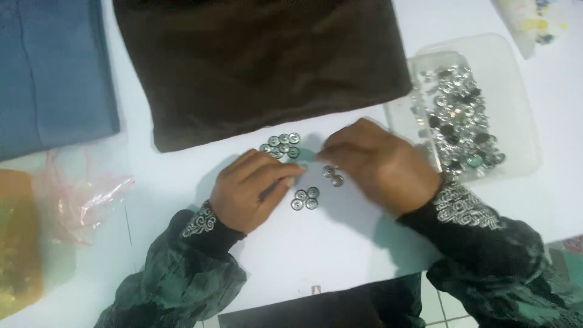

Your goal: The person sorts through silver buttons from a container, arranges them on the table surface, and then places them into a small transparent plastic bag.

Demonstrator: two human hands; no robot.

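Both hands rest low on the white bench (pixel 340 243), sorting small metal snap buttons. The left hand (pixel 252 188) is curled, its fingers together, beside a cluster of 4 buttons (pixel 305 198). The right hand (pixel 379 164) pinches toward 2 loose pieces (pixel 333 176); whether it grips one, I cannot tell. Beyond it sits the clear tray (pixel 516 115) of spares, kept within reach, with brown cloth (pixel 261 67) ahead.
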